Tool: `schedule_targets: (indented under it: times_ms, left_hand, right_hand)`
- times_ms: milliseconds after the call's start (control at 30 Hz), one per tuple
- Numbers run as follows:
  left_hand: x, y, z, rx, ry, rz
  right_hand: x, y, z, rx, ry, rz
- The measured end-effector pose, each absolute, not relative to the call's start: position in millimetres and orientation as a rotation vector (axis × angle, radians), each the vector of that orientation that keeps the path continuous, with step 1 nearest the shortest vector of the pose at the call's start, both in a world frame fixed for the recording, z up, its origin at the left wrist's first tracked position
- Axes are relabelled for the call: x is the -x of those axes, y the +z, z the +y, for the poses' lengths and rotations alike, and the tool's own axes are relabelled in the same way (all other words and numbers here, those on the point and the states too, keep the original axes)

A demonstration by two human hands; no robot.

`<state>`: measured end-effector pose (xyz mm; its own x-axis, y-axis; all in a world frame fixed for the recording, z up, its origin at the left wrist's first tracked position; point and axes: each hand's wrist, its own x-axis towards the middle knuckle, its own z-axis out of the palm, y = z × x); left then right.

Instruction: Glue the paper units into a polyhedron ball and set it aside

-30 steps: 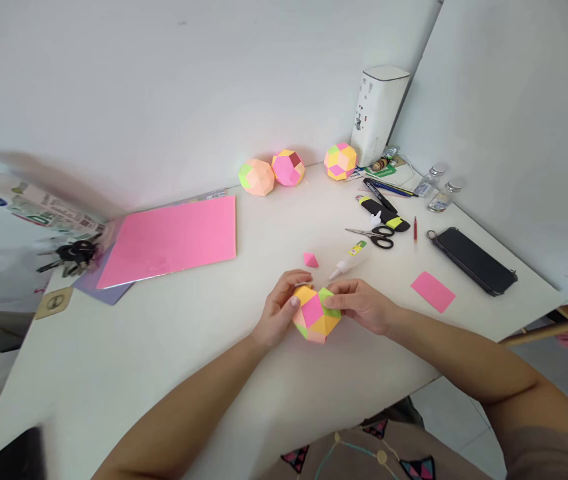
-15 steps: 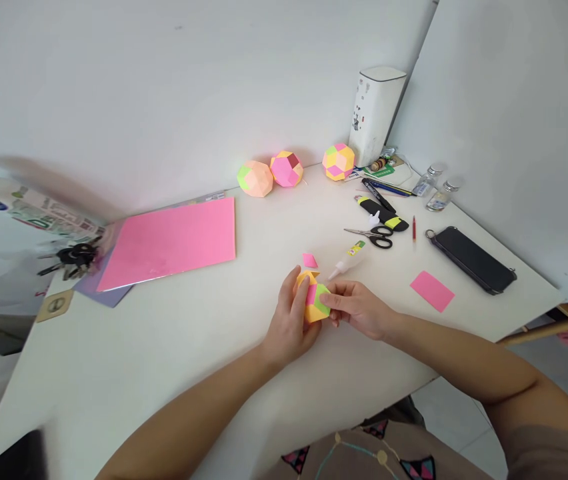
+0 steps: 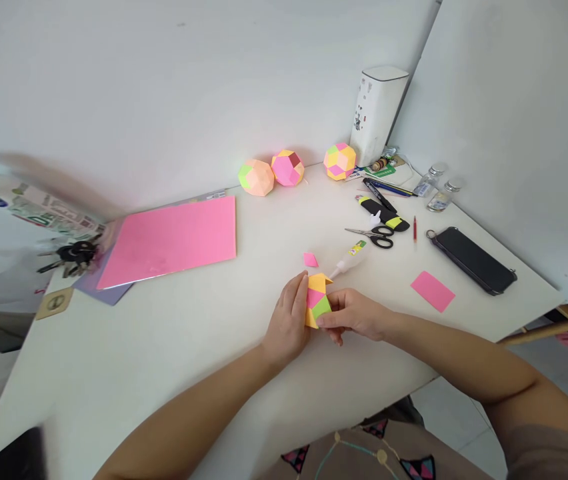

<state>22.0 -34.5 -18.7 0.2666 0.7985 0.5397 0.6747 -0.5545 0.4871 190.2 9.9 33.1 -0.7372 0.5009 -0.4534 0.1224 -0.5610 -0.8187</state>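
Between my two hands is a small folded paper polyhedron (image 3: pixel 316 298) with orange, pink and green faces; a pointed orange flap juts out at its upper right. My left hand (image 3: pixel 289 321) is wrapped round its left side. With thumb and fingers, my right hand (image 3: pixel 354 315) pinches its lower right, near the green face. Just behind it lies a glue bottle (image 3: pixel 349 259), nozzle pointing toward the paper. A small pink paper piece (image 3: pixel 311 259) rests beside the bottle. Parts of the polyhedron are covered by my fingers.
Finished-looking paper balls (image 3: pixel 256 177) stand along the wall. Scissors (image 3: pixel 379 235), a cutter (image 3: pixel 387 215), a pink paper slip (image 3: pixel 433 291) and a black phone case (image 3: pixel 471 259) lie to the right. Pink sheets (image 3: pixel 169 241), keys (image 3: pixel 77 253) and a bottle (image 3: pixel 34 203) are at left.
The polyhedron has been turned in my hands, so its orange flap now points up and right. My right thumb has slid down from the green face to the lower edge.
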Motion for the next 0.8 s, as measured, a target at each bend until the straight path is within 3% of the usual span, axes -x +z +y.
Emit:
schedule_targets:
  times_ms: [800]
  left_hand:
    - [-23.2, -20.2, -32.8, -2.501, 1.133, 1.528]
  right_hand:
    - [-192.9, 31.4, 18.0, 0.957, 2.392, -1.203]
